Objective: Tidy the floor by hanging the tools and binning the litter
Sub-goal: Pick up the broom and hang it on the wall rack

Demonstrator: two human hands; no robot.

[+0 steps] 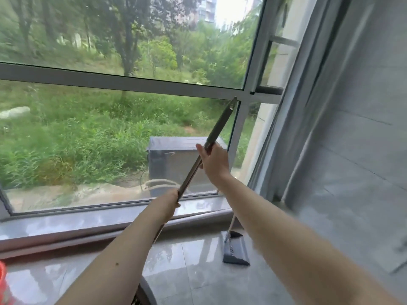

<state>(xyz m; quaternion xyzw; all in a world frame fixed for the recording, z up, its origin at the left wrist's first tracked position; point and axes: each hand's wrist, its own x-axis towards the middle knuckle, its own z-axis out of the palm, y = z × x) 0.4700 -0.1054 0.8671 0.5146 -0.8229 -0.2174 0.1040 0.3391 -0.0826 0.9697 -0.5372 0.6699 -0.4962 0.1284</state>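
A long metal tool handle (217,126) slants up to the right in front of the window, its tip near the window frame's crossing. My left hand (167,203) grips the handle low down. My right hand (214,160) holds it higher up, fingers wrapped round the shaft. The tool's lower end disappears behind my left forearm; a dark part (144,291) shows at the bottom edge. A dark grey dustpan (235,249) with a thin pale handle stands on the tiled floor by the sill.
A large window (123,82) with a grey frame fills the view, with a glossy sill (66,223) below it. A grey curtain (293,128) hangs at the right beside a tiled wall. Something red (2,278) shows at the left edge.
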